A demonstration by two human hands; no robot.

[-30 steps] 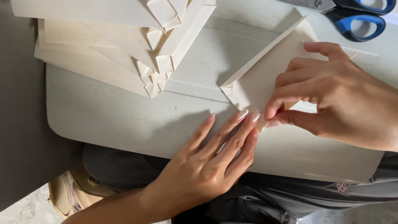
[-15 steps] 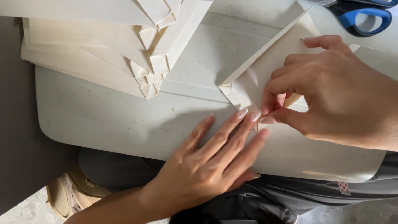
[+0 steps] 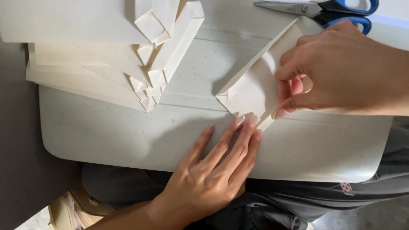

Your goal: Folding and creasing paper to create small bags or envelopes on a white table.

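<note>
Here, seen from above, a person folds a cream paper sheet (image 3: 251, 87) on a pale speckled worktop (image 3: 128, 136). The left hand (image 3: 213, 170) lies flat with its fingers stretched out, the fingertips (image 3: 240, 121) pressing on the near corner of the sheet to pin it down; it grips nothing. The right hand (image 3: 341, 72) is curled over the sheet's right side, thumb and forefinger pinching a flap or edge of the paper. The sheet sits in the middle of the worktop, set at a slant, already folded into a long angled shape with one raised crease along its upper left edge and a small tucked corner at its lower left. The folding looks partly done: main creases are in, but the pinched flap is not yet pressed flat. To the upper left lies a stack of folded paper pieces (image 3: 106, 55) of the same cream colour, seemingly finished ones. A pair of blue-handled scissors (image 3: 324, 8) rests at the top edge, just beyond the right hand.
</note>
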